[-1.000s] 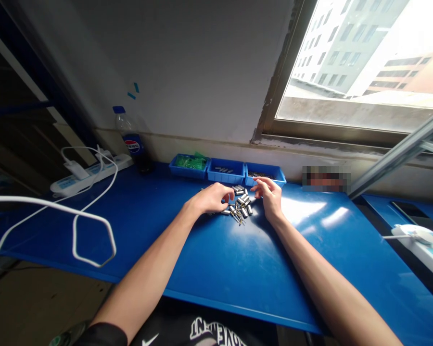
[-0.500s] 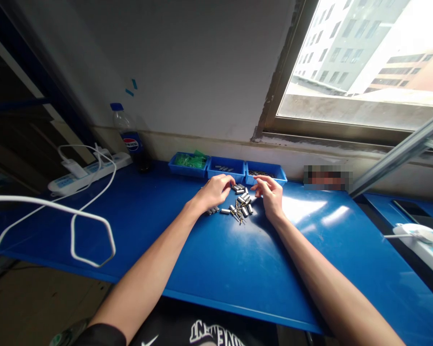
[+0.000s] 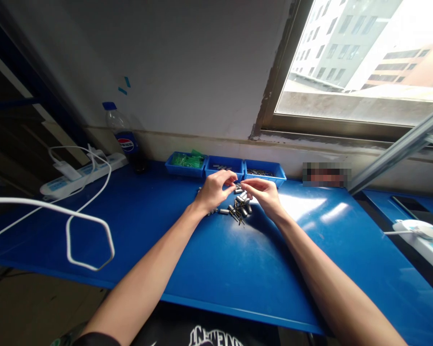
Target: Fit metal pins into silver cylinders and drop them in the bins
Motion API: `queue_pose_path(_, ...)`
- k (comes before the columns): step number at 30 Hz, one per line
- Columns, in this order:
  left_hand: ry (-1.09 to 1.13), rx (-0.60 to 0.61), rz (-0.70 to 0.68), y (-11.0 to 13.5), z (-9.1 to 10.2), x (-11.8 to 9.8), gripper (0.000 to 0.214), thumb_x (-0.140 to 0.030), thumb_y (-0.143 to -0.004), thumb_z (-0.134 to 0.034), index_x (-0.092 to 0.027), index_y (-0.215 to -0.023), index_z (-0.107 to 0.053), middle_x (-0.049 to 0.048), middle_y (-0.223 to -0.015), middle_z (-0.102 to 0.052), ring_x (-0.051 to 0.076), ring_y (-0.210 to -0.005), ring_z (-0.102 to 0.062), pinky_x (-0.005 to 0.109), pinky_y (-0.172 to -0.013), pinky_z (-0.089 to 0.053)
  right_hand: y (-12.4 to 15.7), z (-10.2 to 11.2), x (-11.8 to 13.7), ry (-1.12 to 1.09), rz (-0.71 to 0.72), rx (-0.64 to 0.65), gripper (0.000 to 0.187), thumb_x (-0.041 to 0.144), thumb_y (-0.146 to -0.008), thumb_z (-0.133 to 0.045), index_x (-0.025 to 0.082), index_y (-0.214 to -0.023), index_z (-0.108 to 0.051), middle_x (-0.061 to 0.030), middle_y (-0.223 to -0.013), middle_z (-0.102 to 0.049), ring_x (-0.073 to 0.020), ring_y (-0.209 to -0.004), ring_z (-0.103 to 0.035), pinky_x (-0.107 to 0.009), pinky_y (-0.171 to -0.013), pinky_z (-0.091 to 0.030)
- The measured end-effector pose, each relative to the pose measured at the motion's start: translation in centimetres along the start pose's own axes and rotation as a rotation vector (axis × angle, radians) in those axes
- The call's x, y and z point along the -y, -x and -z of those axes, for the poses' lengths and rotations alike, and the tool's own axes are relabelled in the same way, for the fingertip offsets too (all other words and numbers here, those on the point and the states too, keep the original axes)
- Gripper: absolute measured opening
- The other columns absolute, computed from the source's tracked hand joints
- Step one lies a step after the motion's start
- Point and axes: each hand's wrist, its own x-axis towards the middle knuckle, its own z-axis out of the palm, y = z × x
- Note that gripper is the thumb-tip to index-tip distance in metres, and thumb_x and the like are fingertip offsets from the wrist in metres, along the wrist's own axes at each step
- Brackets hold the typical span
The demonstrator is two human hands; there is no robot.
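The left hand (image 3: 213,191) and right hand (image 3: 264,194) nearly meet over metal parts (image 3: 244,210) heaped on the counter (image 3: 216,269); I can't tell whether they pinch anything. A low knuckle could scatter the pieces, a slack grip drop one.

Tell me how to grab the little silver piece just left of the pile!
Probably pinch the silver piece by its long sides, near the middle, coming from above: it looks long and narrow, lying flat on the blue table.
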Motion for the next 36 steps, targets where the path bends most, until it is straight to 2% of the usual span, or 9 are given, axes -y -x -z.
queue_pose_path(3, -0.05, -0.029, 0.0, 0.0, -0.1, 0.0, 0.014, -0.014, -0.087, -0.072, -0.018, -0.099, -0.065, 0.0042, -0.098, -0.072, 0.017, -0.088, -0.071, 0.03, -0.084, -0.058, 0.0, -0.1, 0.0, 0.007, -0.005, 0.007, 0.035, 0.05, -0.077, -0.084, 0.018, -0.091, -0.081, -0.003, -0.069, -0.072, -0.0166, -0.059, -0.062, -0.032, -0.059, -0.053)
queue_pose_path(6, -0.11, -0.03, -0.002, 0.0, 0.0, 0.1, 0.014, -0.018, -0.091, -0.069, -0.017, -0.104, -0.068, 0.0071, -0.104, -0.073, 0.02, -0.098, -0.07, 0.034, -0.092, -0.056, -0.3, 0.0, -0.3, 0.005, 0.035, -0.161, 0.034, 0.049, -0.077, -0.083, 0.018, -0.092, -0.081, -0.0047, -0.073, -0.074, -0.0179, -0.061, -0.065, -0.034, -0.063, -0.055)
queue_pose_path(8, -0.102, 0.079, -0.028, 0.0, 0.1, 0.2, 0.017, -0.015, -0.095, -0.06, -0.017, -0.108, -0.071, 0.0076, -0.107, -0.074, 0.021, -0.103, -0.069, 0.034, -0.096, -0.055, -0.5, 0.2, -0.6, -0.008, 0.081, -0.33, 0.035, 0.048, -0.078, -0.082, 0.018, -0.097, -0.08, -0.0075, -0.084, -0.078, -0.0198, -0.067, -0.069, -0.036, -0.067, -0.058)
queue_pose_path(10, -0.073, 0.271, -0.065, 0.1, 0.1, 0.2, 0.028, -0.008, -0.094, -0.053, -0.019, -0.109, -0.075, 0.0068, -0.108, -0.075, 0.02, -0.105, -0.068, 0.032, -0.096, -0.054, -0.8, 0.6, -0.9, -0.024, 0.108, -0.417, 0.04, 0.046, -0.079, -0.082, 0.018, -0.107, -0.077, -0.0107, -0.101, -0.079, -0.0221, -0.076, -0.073, -0.037, -0.071, -0.06)
queue_pose_path(12, -0.065, 0.447, -0.083, 0.3, 0.0, 0.2, 0.034, -0.005, -0.091, -0.053, -0.021, -0.107, -0.078, 0.0063, -0.109, -0.075, 0.02, -0.106, -0.068, 0.03, -0.094, -0.054, -0.9, 1.0, -1.1, -0.032, 0.109, -0.415, 0.046, 0.044, -0.079, -0.081, 0.019, -0.117, -0.074, -0.0124, -0.114, -0.078, -0.023, -0.081, -0.075, -0.038, -0.071, -0.06)
queue_pose_path(15, -0.068, 0.559, -0.055, 0.6, -0.3, 0.3, 0.036, -0.006, -0.09, -0.053, -0.022, -0.105, -0.081, 0.0067, -0.108, -0.074, 0.02, -0.101, -0.068, 0.027, -0.089, -0.054, -0.8, 1.1, -1.4, -0.019, 0.09, -0.386, 0.045, 0.043, -0.081, -0.078, 0.02, -0.12, -0.072, -0.0131, -0.118, -0.077, -0.0215, -0.078, -0.074, -0.036, -0.068, -0.059)
queue_pose_path(20, -0.104, 0.576, 0.008, 0.7, -0.3, 0.9, 0.043, 0.001, -0.081, -0.051, -0.022, -0.098, -0.082, 0.0051, -0.111, -0.073, 0.017, -0.096, -0.07, 0.024, -0.089, -0.054, -0.6, 0.8, -1.7, 0.023, 0.068, -0.338, 0.038, 0.045, -0.085, -0.073, 0.019, -0.114, -0.073, -0.0118, -0.109, -0.078, -0.019, -0.07, -0.071, -0.033, -0.063, -0.056)
queue_pose_path(26, -0.244, 0.506, 0.059, 0.7, 0.2, 1.8, 0.031, -0.007, -0.088, -0.056, -0.02, -0.098, -0.082, 0.0074, -0.11, -0.074, 0.019, -0.093, -0.072, 0.025, -0.084, -0.055, -0.7, 1.1, -2.1, 0.018, 0.041, -0.323, 0.038, 0.047, -0.084, -0.072, 0.02, -0.111, -0.073, -0.0101, -0.105, -0.078, -0.0174, -0.066, -0.068, -0.032, -0.062, -0.055)
queue_pose_path(36, -0.283, 0.479, 0.101, 0.6, 0.9, 2.1, 0.015, -0.011, -0.09, -0.062, -0.019, -0.095, -0.074, 0.0068, -0.099, -0.071, 0.019, -0.091, -0.067, 0.027, -0.083, -0.053, -0.6, 0.8, -1.7, -0.009, -0.002, -0.317, 0.033, 0.044, -0.082, -0.074, 0.019, -0.104, -0.074, -0.0071, -0.092, -0.077, -0.0148, -0.061, -0.062, -0.031, -0.061, -0.052)
